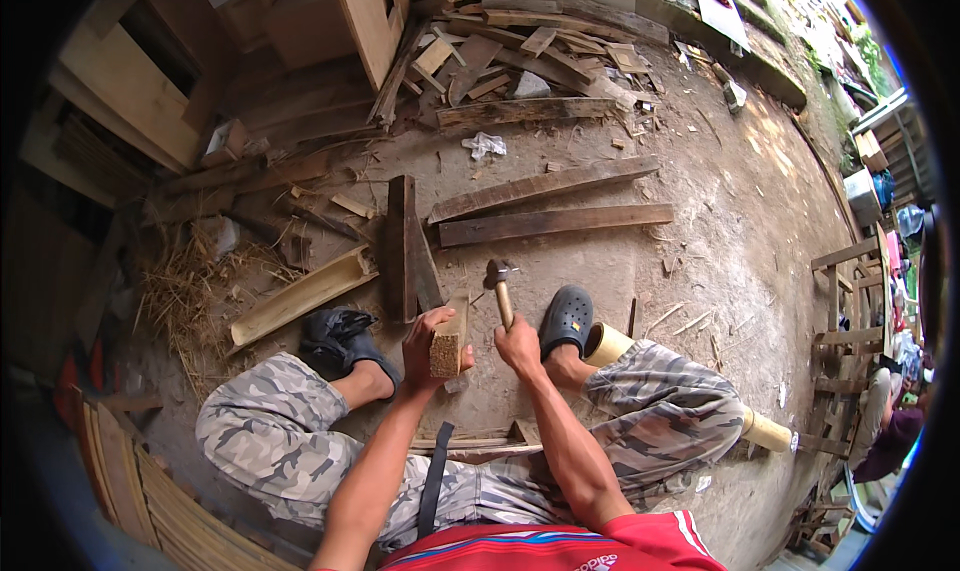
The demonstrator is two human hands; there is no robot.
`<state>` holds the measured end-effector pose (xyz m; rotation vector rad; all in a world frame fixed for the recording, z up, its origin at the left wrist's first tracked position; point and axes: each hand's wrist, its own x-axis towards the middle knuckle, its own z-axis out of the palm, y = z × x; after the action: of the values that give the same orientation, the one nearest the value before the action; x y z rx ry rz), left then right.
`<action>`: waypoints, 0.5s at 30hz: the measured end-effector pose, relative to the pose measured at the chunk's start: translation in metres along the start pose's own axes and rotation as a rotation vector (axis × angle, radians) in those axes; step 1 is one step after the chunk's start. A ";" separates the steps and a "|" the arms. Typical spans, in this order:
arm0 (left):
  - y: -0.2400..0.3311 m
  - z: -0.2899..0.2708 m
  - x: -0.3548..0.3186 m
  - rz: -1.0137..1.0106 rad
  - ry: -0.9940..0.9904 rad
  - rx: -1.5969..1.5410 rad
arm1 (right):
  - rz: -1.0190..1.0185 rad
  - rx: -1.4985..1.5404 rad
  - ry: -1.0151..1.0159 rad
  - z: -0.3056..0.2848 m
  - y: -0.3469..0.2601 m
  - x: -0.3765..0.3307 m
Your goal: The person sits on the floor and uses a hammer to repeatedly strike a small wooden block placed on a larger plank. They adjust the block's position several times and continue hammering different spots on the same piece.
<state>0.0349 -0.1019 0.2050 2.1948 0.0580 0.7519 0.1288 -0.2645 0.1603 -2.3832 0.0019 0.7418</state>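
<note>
My left hand (428, 337) grips a short wooden block (449, 339), holding it on end between my knees. My right hand (519, 346) is closed around the wooden handle of a hammer (499, 286), whose metal head points away from me just above the block. A bamboo tube (606, 345) lies under my right leg, with its far end (768, 433) showing at the right. My feet in dark clogs (566, 317) rest on the dirt ground on either side of the block.
Two long planks (555, 222) lie on the ground ahead, an upright dark board (403, 248) and a split bamboo half (300, 295) to the left. A pile of scrap wood (520, 46) is farther back. Bamboo slats (165, 511) lie at lower left. A wooden frame (845, 311) stands at right.
</note>
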 end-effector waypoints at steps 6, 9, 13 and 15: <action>-0.014 -0.025 -0.004 -0.340 0.149 0.000 | 0.056 0.217 0.047 -0.008 -0.003 0.015; -0.001 -0.047 0.015 -0.462 0.267 -0.236 | 0.075 0.250 0.008 -0.009 0.000 0.015; -0.014 -0.074 0.023 -0.449 0.367 -0.311 | 0.163 0.349 -0.176 -0.013 -0.004 0.014; -0.018 -0.082 0.029 -0.440 0.326 -0.317 | 0.206 0.504 -0.260 -0.012 -0.003 0.017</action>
<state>0.0190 -0.0263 0.2480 1.6620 0.5313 0.7931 0.1502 -0.2663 0.1611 -1.8141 0.2952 1.0088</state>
